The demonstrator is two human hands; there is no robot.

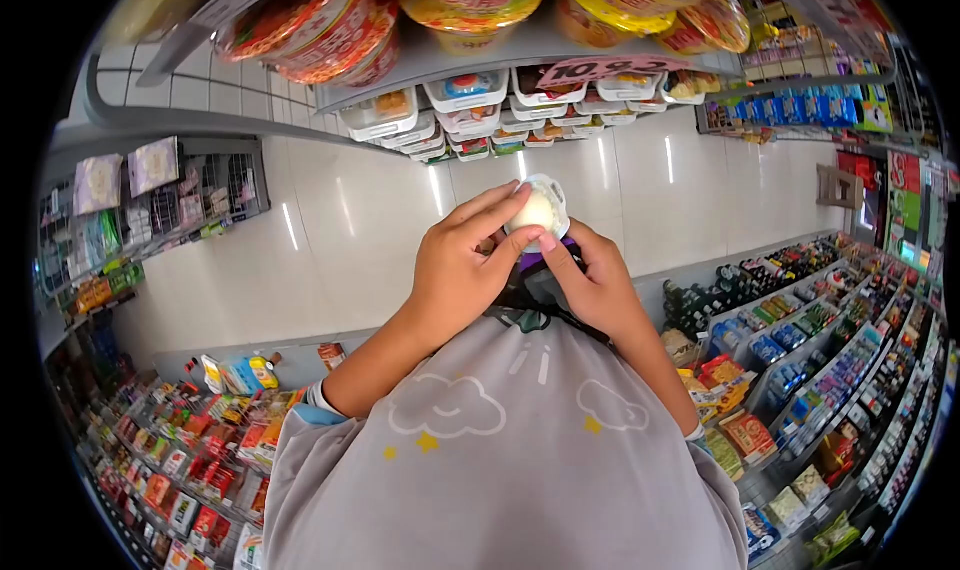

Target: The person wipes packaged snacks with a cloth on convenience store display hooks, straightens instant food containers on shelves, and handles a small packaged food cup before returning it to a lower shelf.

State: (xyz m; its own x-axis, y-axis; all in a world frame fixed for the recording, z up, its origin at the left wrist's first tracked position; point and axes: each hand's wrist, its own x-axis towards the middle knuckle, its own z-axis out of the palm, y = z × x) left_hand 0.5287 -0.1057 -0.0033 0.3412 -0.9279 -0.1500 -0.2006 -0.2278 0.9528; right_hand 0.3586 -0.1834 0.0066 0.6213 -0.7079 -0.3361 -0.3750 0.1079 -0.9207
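Note:
A small white cup-like container with a round, pale cream item in it is held in front of my chest. My left hand wraps its left side, with fingertips on the pale item. On the right, my right hand grips the lower edge, its thumb against the container. Below and partly behind my hands is something dark with a purple part; its shape is mostly hidden. A grey garment with cloud and star prints covers my front.
Instant-noodle bowls fill a shelf ahead, with stacked white-rimmed tubs beneath it. Racks of packets stand at the lower left. Bottles and goods line shelves on the right. A brown stool stands farther off.

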